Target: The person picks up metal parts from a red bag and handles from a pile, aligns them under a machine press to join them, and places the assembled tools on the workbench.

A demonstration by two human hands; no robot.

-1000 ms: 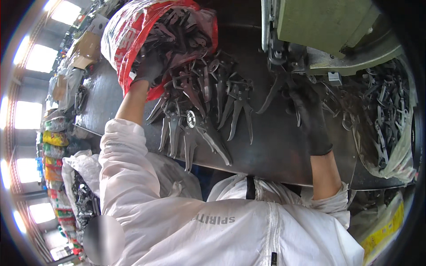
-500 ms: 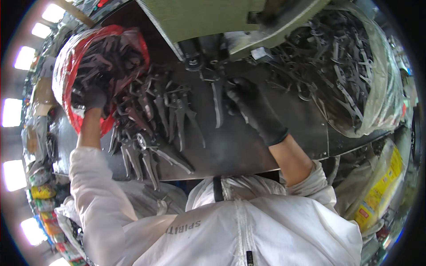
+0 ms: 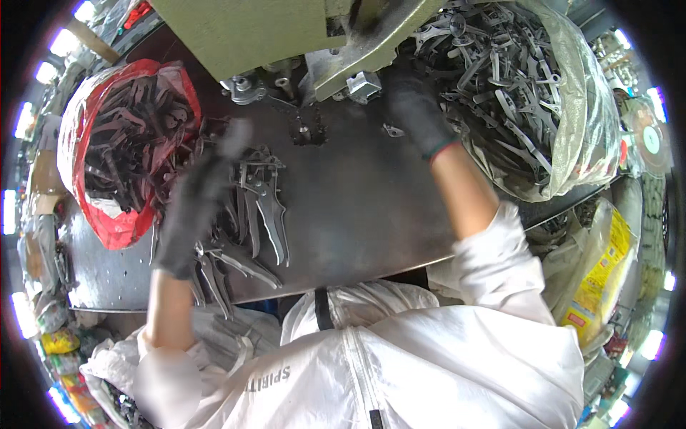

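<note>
My left hand [image 3: 191, 214], in a dark glove, is smeared by motion. It passes over a pile of plier-like metal tools [image 3: 266, 207] with long paired handles, lying left of the middle of the table. Whether its fingers hold anything cannot be made out. My right hand [image 3: 418, 114], also gloved and blurred, reaches between the press-like green machine [image 3: 250, 32] and the loose metal parts [image 3: 500, 79] in the right sack. Its fingertips are hidden in blur and shadow. Under the machine head, a small fixture [image 3: 305, 131] shows on the table with no tool on it.
A red-rimmed bag [image 3: 68, 143] full of dark handle-like parts stands at the left. The pale woven sack [image 3: 586, 136] bulges at the right. A small metal block [image 3: 364, 86] sits by the machine. The dark table [image 3: 343, 229] ends near my body.
My left hand has left the red-rimmed bag and moved right over the tool pile. My right hand has moved away from the machine toward the right sack. The tool under the machine is gone.
</note>
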